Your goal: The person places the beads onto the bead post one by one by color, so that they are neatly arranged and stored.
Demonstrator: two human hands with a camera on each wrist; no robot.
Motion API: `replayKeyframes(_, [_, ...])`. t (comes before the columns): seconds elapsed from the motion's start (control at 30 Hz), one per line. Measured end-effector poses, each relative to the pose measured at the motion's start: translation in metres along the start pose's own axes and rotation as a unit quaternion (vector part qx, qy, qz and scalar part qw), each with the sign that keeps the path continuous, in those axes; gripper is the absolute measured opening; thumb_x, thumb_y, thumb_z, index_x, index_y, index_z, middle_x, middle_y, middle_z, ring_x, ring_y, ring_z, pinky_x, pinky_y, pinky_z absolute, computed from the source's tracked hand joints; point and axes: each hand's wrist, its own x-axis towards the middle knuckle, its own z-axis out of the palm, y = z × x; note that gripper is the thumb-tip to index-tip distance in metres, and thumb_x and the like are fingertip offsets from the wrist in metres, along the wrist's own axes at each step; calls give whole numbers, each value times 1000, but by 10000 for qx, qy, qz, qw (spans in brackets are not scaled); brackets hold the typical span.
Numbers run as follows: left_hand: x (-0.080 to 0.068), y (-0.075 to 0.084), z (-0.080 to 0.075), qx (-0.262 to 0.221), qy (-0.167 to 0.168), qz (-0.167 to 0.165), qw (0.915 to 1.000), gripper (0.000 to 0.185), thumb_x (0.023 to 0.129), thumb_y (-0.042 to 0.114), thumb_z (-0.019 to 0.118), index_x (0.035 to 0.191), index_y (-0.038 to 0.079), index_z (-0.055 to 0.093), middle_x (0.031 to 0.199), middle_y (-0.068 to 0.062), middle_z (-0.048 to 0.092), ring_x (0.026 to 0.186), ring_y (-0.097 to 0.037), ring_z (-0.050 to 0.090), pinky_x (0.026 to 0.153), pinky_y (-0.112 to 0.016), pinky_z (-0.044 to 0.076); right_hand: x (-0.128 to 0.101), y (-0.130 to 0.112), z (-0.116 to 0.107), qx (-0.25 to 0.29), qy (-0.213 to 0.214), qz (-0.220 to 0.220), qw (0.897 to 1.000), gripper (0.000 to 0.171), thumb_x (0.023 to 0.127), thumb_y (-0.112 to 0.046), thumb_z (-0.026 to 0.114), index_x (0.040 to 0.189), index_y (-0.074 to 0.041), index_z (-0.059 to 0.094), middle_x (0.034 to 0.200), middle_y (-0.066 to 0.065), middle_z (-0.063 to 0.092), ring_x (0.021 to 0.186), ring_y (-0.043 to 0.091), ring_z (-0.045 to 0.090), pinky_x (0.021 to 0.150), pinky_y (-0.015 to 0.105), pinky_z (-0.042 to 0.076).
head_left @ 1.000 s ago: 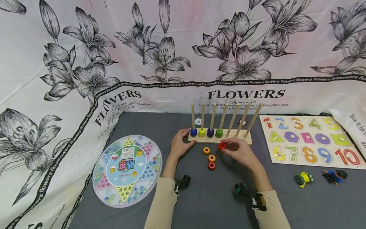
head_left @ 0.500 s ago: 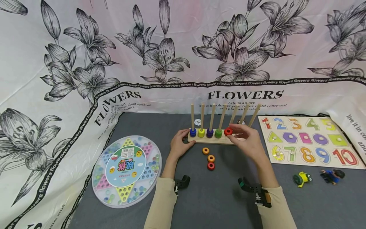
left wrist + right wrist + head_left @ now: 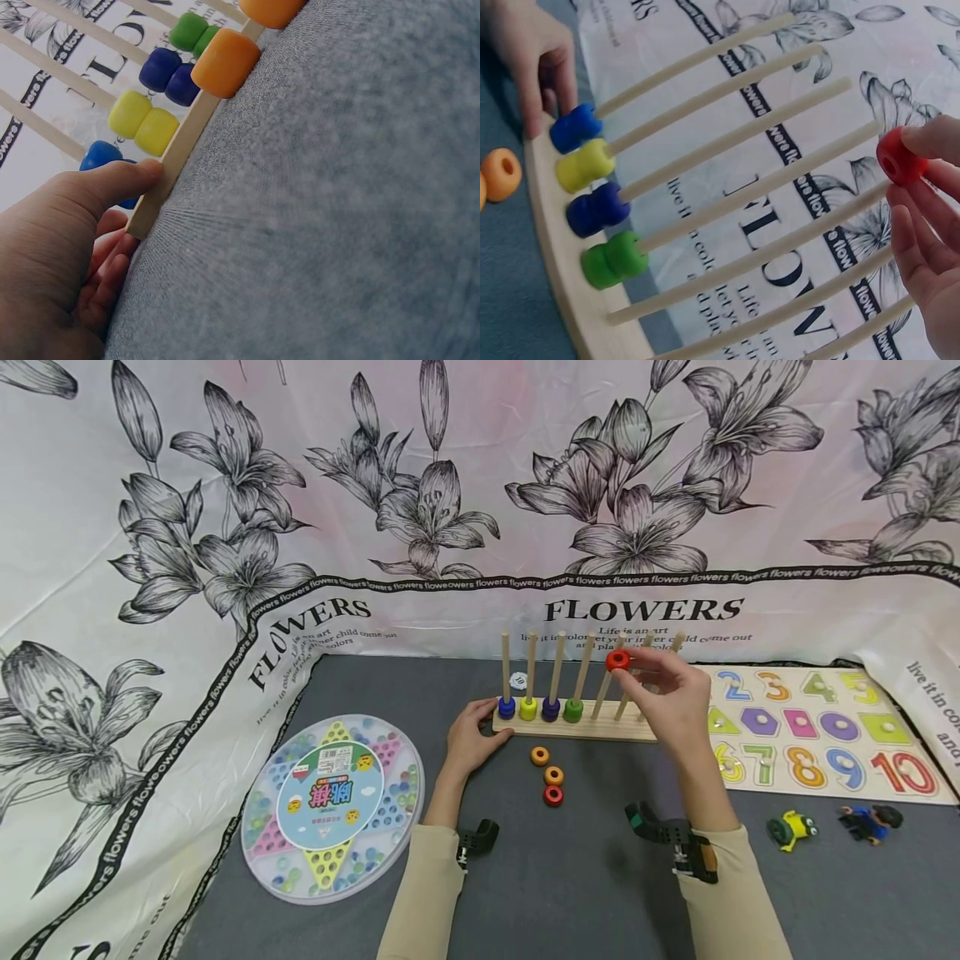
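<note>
R hand (image 3: 675, 697) pinches red bead (image 3: 617, 660) nr top of peg (image 3: 603, 695); L hand (image 3: 474, 739) pinches end of wooden base (image 3: 570, 730); poss. snag/drop if red bead's misaligned.

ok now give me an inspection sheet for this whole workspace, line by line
Surface: grey cloth, woven-looking.
Job's things: rack upright; from the left, its pegs bear blue beads, yellow beads, dark blue beads and green beads, two each. Two orange beads and a loose red bead lie in front.
Clutter: game board left; number puzzle, frog and figure right; white disc behind the rack.
Hands: left hand grips the rack's left end; right hand pinches the held red bead near the fifth peg's tip, threading unclear.
Cables: nothing seen.
Surroundings: flowered cloth behind and left.
</note>
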Motion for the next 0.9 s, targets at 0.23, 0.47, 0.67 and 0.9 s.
replayKeyframes(0.23, [0, 2, -1, -18, 2, -39, 10000, 58, 83, 28, 81, 134, 8, 62, 130, -9, 60, 104, -24, 62, 89, -38, 52, 16, 23, 0, 332, 481, -343, 9977, 29, 78, 16, 73, 107, 15, 69, 99, 21, 69, 79, 4, 67, 73, 15, 53])
replayKeyframes(0.47, [-1, 2, -1, -66, 36, -11, 10000, 58, 83, 27, 81, 134, 7, 63, 128, -9, 60, 104, -24, 63, 88, -38, 53, 21, 4, 8, -193, 836, -374, 9956, 28, 82, 14, 70, 109, 17, 67, 97, 24, 64, 81, 0, 64, 76, 15, 52])
replayKeyframes(0.67, [0, 1, -1, -42, 68, 87, 9999, 58, 83, 27, 81, 134, 8, 63, 128, -9, 61, 102, -23, 63, 87, -37, 53, 22, 10, 12, -764, 966, -321, 9919, 25, 83, 5, 73, 108, 10, 72, 98, 25, 65, 82, -2, 63, 73, 12, 51])
replayKeyframes(0.9, [0, 1, -2, -31, 46, 34, 10000, 58, 83, 28, 81, 134, 8, 63, 128, -8, 61, 102, -23, 62, 87, -38, 52, 23, 24, 14, -1200, 963, -428, 9872, 24, 84, -4, 76, 106, 3, 74, 100, 17, 68, 84, 0, 62, 66, 8, 48])
